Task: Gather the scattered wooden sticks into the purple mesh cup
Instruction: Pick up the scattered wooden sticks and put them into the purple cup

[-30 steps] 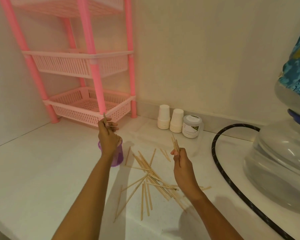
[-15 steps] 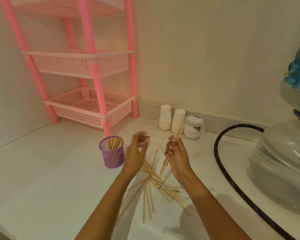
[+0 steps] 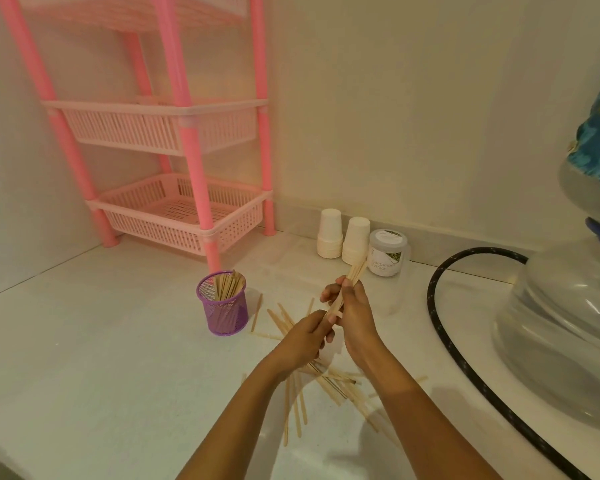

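My right hand [image 3: 355,317] grips a wooden stick bundle [image 3: 352,277]; my left hand [image 3: 309,336] seems to pinch its lower end, right of the purple mesh cup [image 3: 224,311].

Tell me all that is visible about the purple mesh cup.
The purple mesh cup is a small round holder of fine wire mesh with a solid rim. It stands upright on the white counter, in front of the pink rack's leg and left of both hands. A bunch of flat wooden sticks stands inside, leaning rightward above the rim. No hand touches it.
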Available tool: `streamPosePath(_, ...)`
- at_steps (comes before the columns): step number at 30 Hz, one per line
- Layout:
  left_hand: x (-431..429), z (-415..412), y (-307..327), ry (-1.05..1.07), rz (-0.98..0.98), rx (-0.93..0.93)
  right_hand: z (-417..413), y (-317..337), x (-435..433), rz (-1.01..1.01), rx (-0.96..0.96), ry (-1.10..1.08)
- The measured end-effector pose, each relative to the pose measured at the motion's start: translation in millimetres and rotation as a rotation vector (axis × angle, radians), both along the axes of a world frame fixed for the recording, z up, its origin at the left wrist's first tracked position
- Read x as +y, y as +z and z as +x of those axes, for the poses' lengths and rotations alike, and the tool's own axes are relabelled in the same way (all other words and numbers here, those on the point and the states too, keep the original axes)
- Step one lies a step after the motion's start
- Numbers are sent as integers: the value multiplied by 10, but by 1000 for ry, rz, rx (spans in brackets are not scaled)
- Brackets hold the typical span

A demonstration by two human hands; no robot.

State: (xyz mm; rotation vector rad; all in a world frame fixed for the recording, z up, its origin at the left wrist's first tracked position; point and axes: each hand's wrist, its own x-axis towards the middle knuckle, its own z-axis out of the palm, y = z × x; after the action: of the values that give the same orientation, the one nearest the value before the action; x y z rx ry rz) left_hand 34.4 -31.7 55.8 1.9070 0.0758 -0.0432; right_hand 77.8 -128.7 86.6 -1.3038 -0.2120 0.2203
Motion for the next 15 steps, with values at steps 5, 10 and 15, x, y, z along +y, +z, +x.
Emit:
streamPosePath(5,-15,41,-8,36,63,-142,-75,-37,46,-175,-141,-15)
streamPosePath(10,8,55,-13,113,-4,-206,-59,-49,64,-184,-189,7)
streamPosePath(15,400,172,214,454,-161,-334,52,-137,-70,-155,-155,18)
